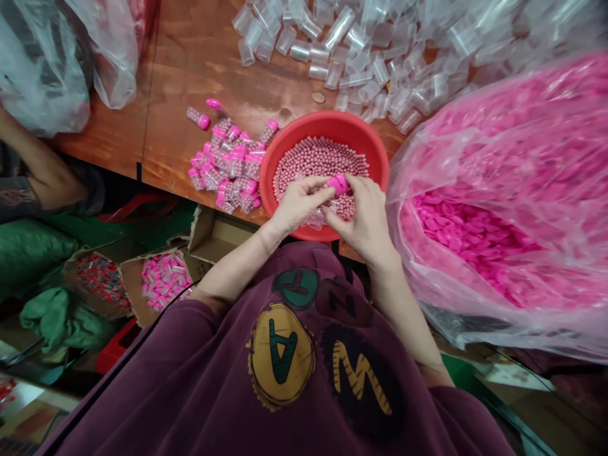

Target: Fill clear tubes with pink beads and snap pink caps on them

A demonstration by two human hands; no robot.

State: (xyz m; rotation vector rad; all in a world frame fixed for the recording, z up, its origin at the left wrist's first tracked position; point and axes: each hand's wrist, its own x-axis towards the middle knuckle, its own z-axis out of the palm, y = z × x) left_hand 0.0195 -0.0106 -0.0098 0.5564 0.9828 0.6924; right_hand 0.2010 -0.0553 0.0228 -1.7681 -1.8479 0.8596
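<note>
While I watch remotely, right hand (365, 218) fingers pinch a light, stiff pink plastic cap (339, 184) over the red basin (380, 152), centre frame; hold its sides. Left hand (299, 202): closure unclear.

My bench (204, 69): varnished wood; basin (323, 123): smooth red plastic; vials (338, 28): clear glossy plastic; caps (204, 121): glossy pink plastic.

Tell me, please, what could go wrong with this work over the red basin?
The red basin sits near the edge of the wooden table, so a nudge from the hands might tip its pink beads. The loose capped vials could roll off the table. The bulging plastic bag of pink caps might slump against the basin.
</note>
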